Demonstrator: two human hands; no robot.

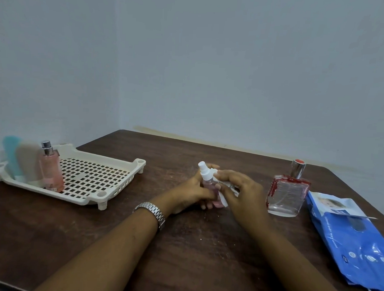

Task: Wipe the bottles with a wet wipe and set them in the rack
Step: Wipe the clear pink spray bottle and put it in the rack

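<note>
A small pink spray bottle (204, 174) with a white nozzle stands at the middle of the table. My left hand (192, 192) grips its body from the left. My right hand (239, 190) holds a white wet wipe (223, 198) against the bottle's right side. At the left stands a cream slotted rack (92, 179). It holds a blue tube (11, 156), a beige tube (29, 161) and a pink perfume bottle (51, 166) with a silver cap. To the right of my hands a square glass bottle (287, 194) with red trim and a silver cap stands on the table.
A blue pack of wet wipes (348, 242) lies at the right table edge, its flap open. The dark wooden table (183, 254) sits in a corner, with walls behind it and to the left. A metal watch (151, 211) is on my left wrist.
</note>
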